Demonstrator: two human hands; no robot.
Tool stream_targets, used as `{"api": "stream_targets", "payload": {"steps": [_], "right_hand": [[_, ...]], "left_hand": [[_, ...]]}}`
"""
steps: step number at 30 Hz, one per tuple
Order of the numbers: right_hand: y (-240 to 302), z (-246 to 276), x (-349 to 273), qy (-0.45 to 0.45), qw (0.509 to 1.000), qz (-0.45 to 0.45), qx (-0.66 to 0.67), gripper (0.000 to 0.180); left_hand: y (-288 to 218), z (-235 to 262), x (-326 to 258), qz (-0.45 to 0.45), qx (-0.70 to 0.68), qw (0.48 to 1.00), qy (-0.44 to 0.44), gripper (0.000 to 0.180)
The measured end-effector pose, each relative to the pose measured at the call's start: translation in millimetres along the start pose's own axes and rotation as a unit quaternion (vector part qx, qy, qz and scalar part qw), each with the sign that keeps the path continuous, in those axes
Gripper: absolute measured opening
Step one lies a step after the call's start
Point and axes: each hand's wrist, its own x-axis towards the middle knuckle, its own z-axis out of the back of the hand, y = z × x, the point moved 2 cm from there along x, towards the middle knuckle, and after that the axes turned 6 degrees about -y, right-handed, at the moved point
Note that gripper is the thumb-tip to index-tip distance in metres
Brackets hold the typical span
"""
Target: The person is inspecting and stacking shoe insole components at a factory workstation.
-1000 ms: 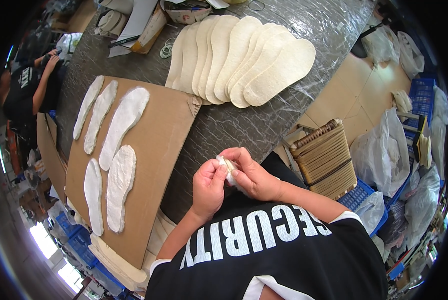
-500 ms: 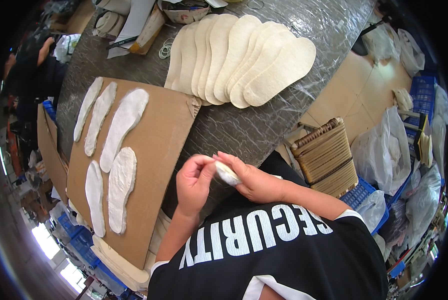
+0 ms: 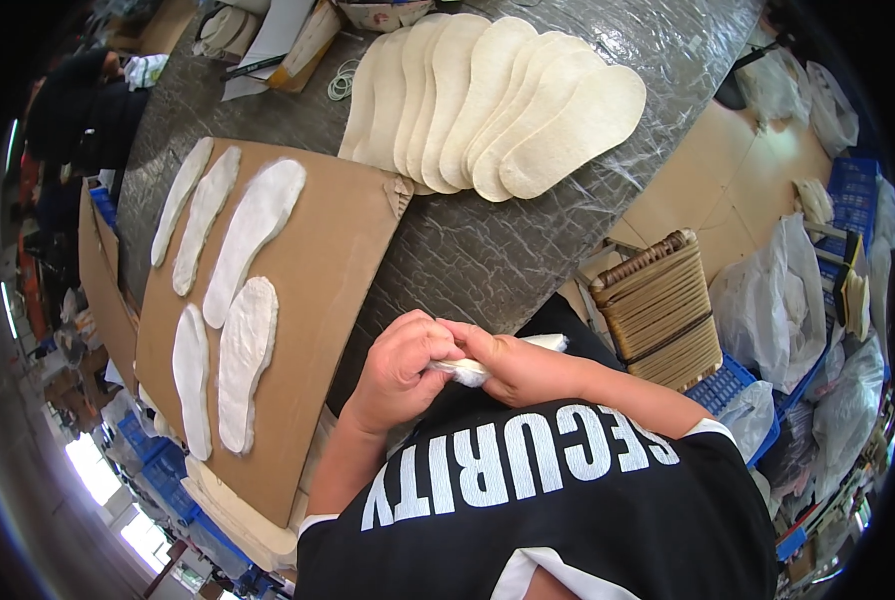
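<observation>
Close in front of my body, both hands grip a fluffy white insole (image 3: 548,343). My left hand (image 3: 403,368) pinches its near end, thumb and fingers pressed together. My right hand (image 3: 516,368) wraps round it just beside, so most of the insole is hidden. One end pokes out past the right hand. To the left, several fluffy white insoles (image 3: 246,362) lie apart on a brown cardboard sheet (image 3: 313,300). Beyond my hands, a fanned row of flat cream insoles (image 3: 568,135) overlaps on the dark table (image 3: 468,250).
A woven-back chair (image 3: 658,310) stands at the right, with plastic bags (image 3: 768,290) and blue crates (image 3: 853,195) behind it. Papers and a box (image 3: 308,45) sit on the far left of the table. At the upper left is another person in dark clothes (image 3: 83,110).
My left hand has closed in against the right, and the insole has tilted so its far end shows past my right hand. The whole view has shifted slightly.
</observation>
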Motion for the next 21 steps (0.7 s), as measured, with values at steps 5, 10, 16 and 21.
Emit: {"api": "stream_targets", "payload": {"steps": [5,10,16,21], "right_hand": [[6,2,-3,0.015,0.991,0.064,-0.117,0.069],[18,5,-4,-0.015,0.990,0.004,-0.143,0.056],[26,13,-2,-0.086,0.988,-0.048,-0.118,0.045],[32,21,2,-0.116,0.992,-0.012,-0.042,0.037]], "left_hand": [[-7,-3,-3,-0.048,0.012,0.998,-0.036,0.021],[-13,-5,1,-0.060,0.000,0.998,-0.023,0.027],[-22,-4,5,-0.165,0.251,0.950,-0.078,0.029],[-19,-2,12,-0.251,0.282,0.919,-0.110,0.024]]}}
